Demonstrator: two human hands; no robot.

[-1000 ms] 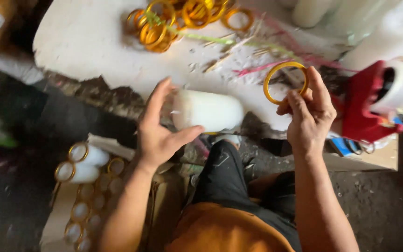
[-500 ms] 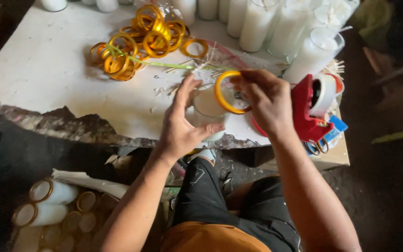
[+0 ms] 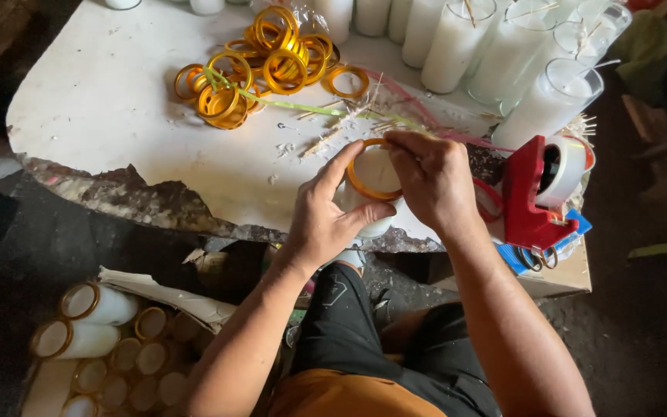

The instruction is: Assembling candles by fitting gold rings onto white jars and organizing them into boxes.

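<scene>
On the surface (image 3: 102, 100), the pile of rings (image 3: 260, 66) lies behind and left of the candle jar (image 3: 372, 193); the tape dispenser (image 3: 538, 193) sits right of it; filled jars (image 3: 503, 54) stand behind.

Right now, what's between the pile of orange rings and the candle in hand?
Head view: a green strip and scattered wick sticks lie on the white tabletop between ring pile and candle.

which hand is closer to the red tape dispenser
Right. The right hand sits just left of the red tape dispenser, fingers on the orange ring; the left hand is farther left, gripping the candle glass.
</scene>
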